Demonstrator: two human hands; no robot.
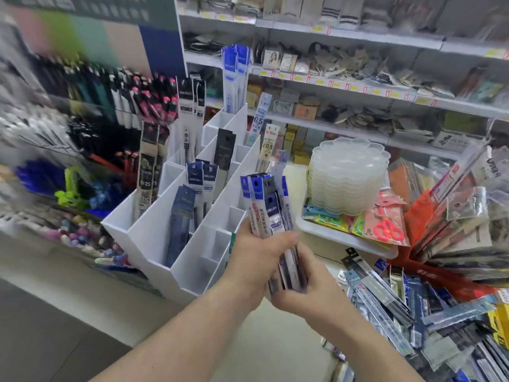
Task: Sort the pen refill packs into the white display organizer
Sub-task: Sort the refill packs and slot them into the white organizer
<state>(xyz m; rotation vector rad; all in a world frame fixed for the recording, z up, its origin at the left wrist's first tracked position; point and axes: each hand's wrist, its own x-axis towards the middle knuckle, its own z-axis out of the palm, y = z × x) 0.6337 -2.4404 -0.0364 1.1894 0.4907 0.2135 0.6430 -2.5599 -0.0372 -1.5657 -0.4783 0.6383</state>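
Observation:
A bundle of blue-topped pen refill packs (266,208) stands upright between both hands, just right of the white display organizer (154,230). My left hand (256,255) grips the bundle around its middle. My right hand (300,296) holds its lower end from below. The organizer's stepped compartments hold blue packs (198,183), black packs (224,153) and tall blue packs (235,70) at the back. Its nearest right compartments (209,252) show bare white walls.
A loose heap of refill packs (399,304) lies at the lower right. A white tray (344,238) with scissors packs and a stack of clear plastic palettes (348,172) stands behind it. Pen racks fill the left; shelves of goods line the back.

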